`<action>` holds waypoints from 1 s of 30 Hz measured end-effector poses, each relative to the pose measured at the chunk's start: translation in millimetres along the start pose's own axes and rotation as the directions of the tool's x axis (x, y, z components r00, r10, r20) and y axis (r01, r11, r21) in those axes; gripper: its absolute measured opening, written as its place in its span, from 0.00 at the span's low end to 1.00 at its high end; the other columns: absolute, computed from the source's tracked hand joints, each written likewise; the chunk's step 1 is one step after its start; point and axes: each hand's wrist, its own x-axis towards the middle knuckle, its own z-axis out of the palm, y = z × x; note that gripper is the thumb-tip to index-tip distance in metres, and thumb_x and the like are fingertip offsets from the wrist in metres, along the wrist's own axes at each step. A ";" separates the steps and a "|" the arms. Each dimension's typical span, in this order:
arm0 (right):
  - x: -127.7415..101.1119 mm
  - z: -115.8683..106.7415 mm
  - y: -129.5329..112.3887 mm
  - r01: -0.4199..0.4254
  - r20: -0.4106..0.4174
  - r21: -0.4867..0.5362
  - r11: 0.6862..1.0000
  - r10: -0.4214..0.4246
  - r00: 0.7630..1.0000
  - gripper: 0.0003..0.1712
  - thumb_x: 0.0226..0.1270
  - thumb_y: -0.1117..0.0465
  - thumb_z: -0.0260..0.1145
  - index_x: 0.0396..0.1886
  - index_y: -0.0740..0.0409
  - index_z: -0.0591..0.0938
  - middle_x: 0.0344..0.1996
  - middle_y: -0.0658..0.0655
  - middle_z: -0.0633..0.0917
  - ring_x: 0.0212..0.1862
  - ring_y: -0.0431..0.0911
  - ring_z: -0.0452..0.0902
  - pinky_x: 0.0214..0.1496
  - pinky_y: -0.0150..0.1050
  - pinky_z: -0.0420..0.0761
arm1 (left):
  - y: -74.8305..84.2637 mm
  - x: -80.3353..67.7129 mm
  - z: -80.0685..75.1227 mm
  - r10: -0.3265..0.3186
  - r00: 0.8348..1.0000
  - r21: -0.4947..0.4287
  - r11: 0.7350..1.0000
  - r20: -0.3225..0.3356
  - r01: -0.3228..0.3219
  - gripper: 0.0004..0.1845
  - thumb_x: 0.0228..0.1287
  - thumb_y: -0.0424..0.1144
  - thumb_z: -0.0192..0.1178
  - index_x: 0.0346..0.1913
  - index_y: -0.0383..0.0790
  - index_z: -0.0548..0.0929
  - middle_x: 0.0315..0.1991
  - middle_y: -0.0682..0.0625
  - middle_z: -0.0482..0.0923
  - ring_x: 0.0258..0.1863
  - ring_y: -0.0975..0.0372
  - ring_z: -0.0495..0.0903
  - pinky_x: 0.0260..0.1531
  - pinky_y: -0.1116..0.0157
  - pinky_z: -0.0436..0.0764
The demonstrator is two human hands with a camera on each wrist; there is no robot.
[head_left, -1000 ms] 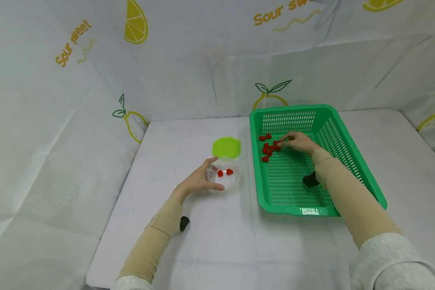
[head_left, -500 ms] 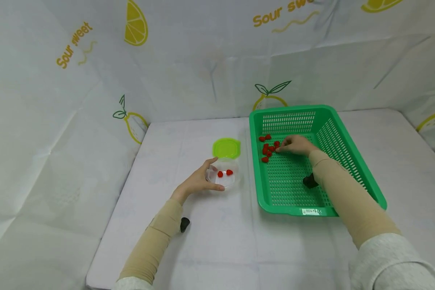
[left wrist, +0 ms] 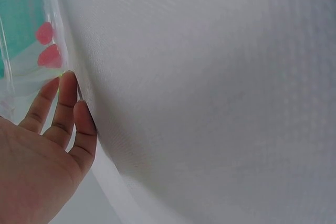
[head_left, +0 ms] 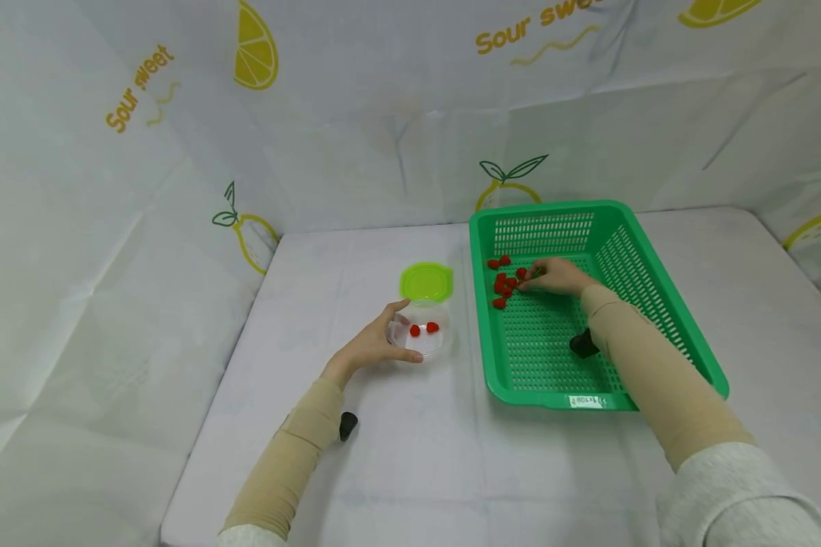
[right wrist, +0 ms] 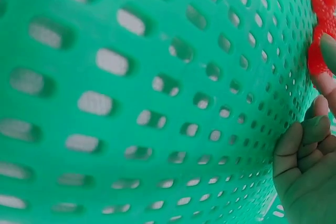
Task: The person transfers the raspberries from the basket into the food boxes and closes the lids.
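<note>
My left hand (head_left: 371,342) holds a small clear plastic container (head_left: 420,349) on the table, thumb at the near side and fingers at the far side. Inside lie two red raspberries (left wrist: 50,56), apart from each other. My right hand (head_left: 557,276) reaches into the green basket (head_left: 490,365), where several raspberries (head_left: 499,288) form a loose cluster at the left. In the right wrist view, its thumb and a finger close on a raspberry (right wrist: 316,59) at the cluster's edge; the fingertips partly cover it. The other fingers curl close over the perforated floor.
A bright green lid (head_left: 426,282) lies flat just behind the container. The basket's raised walls stand to the right of it. A black object (head_left: 347,426) shows beside the left wrist, another black object (head_left: 584,344) beside the right. A printed sheet (head_left: 383,114) hangs behind the table.
My right hand has shifted slightly down and left from one raspberry to another beside it, its fingers drawing together. The left hand and container have stayed put.
</note>
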 end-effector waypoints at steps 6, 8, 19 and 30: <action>-3.1 -2.5 0.1 0.000 0.026 0.042 0.999 -0.001 1.000 0.22 0.65 0.51 0.61 0.49 0.63 0.76 0.54 0.69 0.74 0.55 0.61 0.69 0.54 0.57 0.70 | -1.2 1.1 0.5 0.001 1.000 -0.001 1.000 0.001 -0.001 0.57 0.36 0.58 0.75 0.69 0.70 0.49 0.59 0.58 0.67 0.54 0.57 0.69 0.61 0.53 0.65; -3.4 -3.0 0.3 -0.005 0.033 0.049 0.999 0.003 0.999 0.23 0.65 0.51 0.61 0.50 0.63 0.75 0.55 0.69 0.73 0.56 0.62 0.69 0.56 0.59 0.69 | -2.7 2.0 0.8 0.001 1.000 -0.002 1.000 -0.001 -0.001 0.57 0.36 0.58 0.75 0.69 0.71 0.49 0.59 0.58 0.67 0.56 0.57 0.68 0.62 0.52 0.64; 0.8 -2.1 2.6 -0.005 0.047 0.054 0.999 0.002 0.999 0.21 0.62 0.50 0.64 0.47 0.61 0.75 0.50 0.66 0.75 0.50 0.57 0.70 0.50 0.52 0.71 | -0.8 0.7 -0.6 0.000 1.000 0.011 1.000 0.004 0.000 0.57 0.37 0.58 0.74 0.70 0.69 0.49 0.60 0.57 0.66 0.56 0.57 0.68 0.63 0.52 0.63; -2.0 -8.8 4.5 -0.009 0.067 0.111 0.994 0.001 0.998 0.23 0.62 0.49 0.64 0.49 0.60 0.74 0.43 0.62 0.74 0.43 0.53 0.68 0.43 0.44 0.70 | -2.3 1.6 -0.3 0.003 1.000 0.011 1.000 0.007 -0.003 0.57 0.37 0.59 0.74 0.70 0.70 0.49 0.60 0.57 0.66 0.53 0.57 0.69 0.61 0.52 0.65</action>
